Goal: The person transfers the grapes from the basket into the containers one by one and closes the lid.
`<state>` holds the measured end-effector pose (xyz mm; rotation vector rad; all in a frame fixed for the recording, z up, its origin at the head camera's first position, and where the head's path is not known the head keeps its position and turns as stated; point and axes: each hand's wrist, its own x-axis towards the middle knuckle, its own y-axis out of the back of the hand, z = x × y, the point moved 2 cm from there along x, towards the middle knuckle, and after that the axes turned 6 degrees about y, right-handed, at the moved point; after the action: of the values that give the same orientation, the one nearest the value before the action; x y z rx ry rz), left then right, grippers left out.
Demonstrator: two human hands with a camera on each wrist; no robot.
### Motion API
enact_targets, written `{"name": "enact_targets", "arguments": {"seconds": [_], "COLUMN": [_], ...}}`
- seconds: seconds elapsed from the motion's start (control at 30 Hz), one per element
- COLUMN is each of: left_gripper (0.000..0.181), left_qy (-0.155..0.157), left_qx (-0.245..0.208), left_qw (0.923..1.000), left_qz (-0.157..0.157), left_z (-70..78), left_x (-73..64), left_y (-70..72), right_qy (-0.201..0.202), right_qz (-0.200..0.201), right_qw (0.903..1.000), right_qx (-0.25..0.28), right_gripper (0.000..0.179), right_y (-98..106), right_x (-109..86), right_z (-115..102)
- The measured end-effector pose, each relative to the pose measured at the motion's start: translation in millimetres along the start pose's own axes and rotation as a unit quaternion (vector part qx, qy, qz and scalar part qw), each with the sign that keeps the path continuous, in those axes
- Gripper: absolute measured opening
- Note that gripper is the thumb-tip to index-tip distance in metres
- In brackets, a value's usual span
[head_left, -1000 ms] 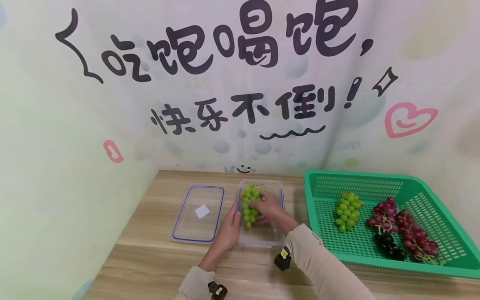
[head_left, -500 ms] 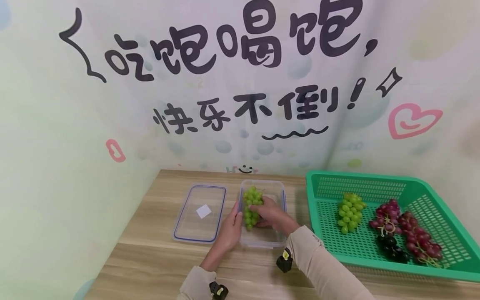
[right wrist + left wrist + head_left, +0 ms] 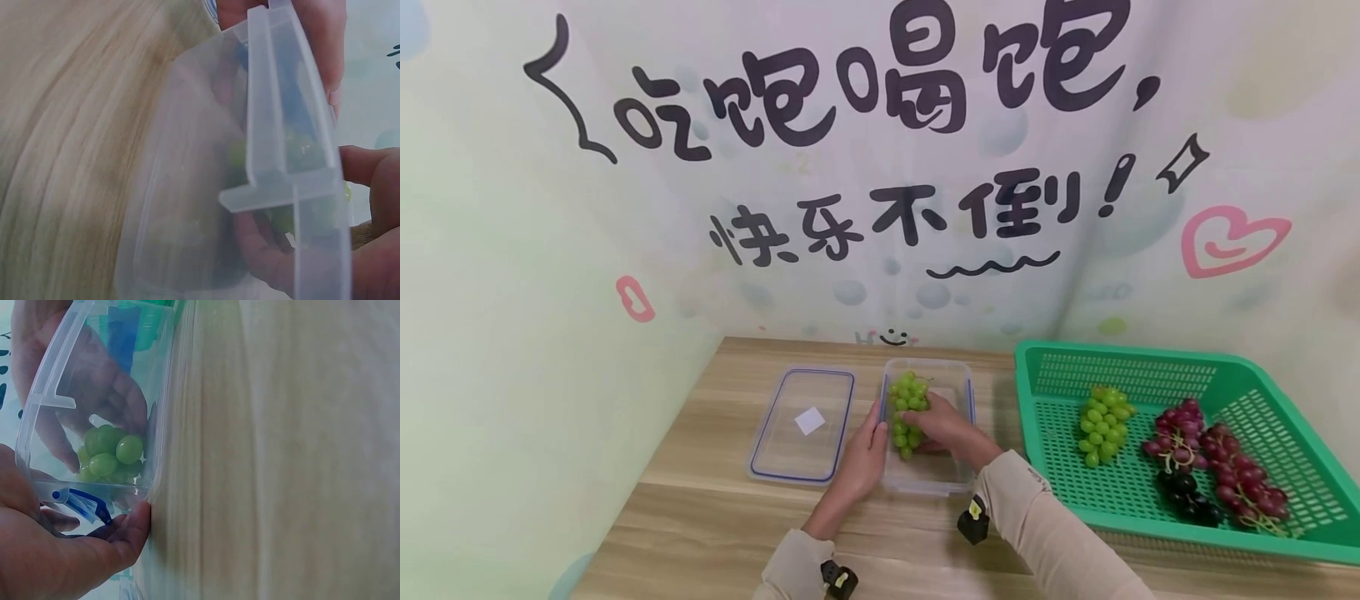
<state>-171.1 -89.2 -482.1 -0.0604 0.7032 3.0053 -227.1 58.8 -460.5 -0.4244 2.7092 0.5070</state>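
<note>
My right hand (image 3: 946,427) reaches into a clear plastic container (image 3: 932,477) and holds a bunch of green grapes (image 3: 907,398), thumb on top of the bunch. The grapes lie along the container's left side, low inside it in the left wrist view, where several grapes (image 3: 103,464) show through the wall. Outside, my left hand (image 3: 861,462) grips that left wall. Its fingertips (image 3: 140,515) reach low beside the blue-edged clip (image 3: 84,503), near the tabletop. In the right wrist view, the container wall blurs the fingers and grapes behind it.
A clear lid (image 3: 797,462) with a blue seal lies left of the container, a white square (image 3: 810,421) on it. On the right stands a green basket (image 3: 1150,529) with green grapes (image 3: 1105,425), red grapes (image 3: 1243,479) and dark grapes (image 3: 1189,498). A printed wall cloth borders the table.
The head view shifts slightly. The green grapes and my right hand move a little toward the near end of the container; my left hand stays on its side.
</note>
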Motion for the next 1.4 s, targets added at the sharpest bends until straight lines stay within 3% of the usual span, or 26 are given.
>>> {"name": "enact_targets", "arguments": {"seconds": [0.27, 0.6, 0.8, 1.07, 1.4], "left_gripper": [0.051, 0.051, 0.051, 0.05, 0.051], "left_qy": [0.016, 0.011, 0.0, -0.001, 0.019], "left_qx": [-0.004, 0.004, 0.013, 0.012, 0.006], "left_qw": [0.9998, 0.9999, 0.9997, 0.9997, 0.9996], "left_qz": [-0.008, 0.009, 0.022, 0.022, 0.02], "left_z": [-0.7, -0.8, -0.5, -0.4, -1.4], "left_x": [0.2, -0.4, -1.1, -1.9, -0.1], "left_y": [-1.4, 0.8, 0.6, -1.0, -0.6], "right_qy": [-0.003, 0.006, 0.03, 0.057, 0.081], "right_qz": [0.016, 0.016, 0.021, 0.034, 0.003], "right_qw": [0.9997, 0.9987, 0.9969, 0.9927, 0.9961], "right_qx": [-0.017, -0.048, -0.069, -0.101, -0.034], "right_gripper": [0.069, 0.074, 0.063, 0.073, 0.066], "right_y": [2, 6, 10, 24, 44], "right_x": [-3.0, -12.8, -17.2, -25.9, -30.4], "right_z": [-1, -9, -10, -14, -26]}}
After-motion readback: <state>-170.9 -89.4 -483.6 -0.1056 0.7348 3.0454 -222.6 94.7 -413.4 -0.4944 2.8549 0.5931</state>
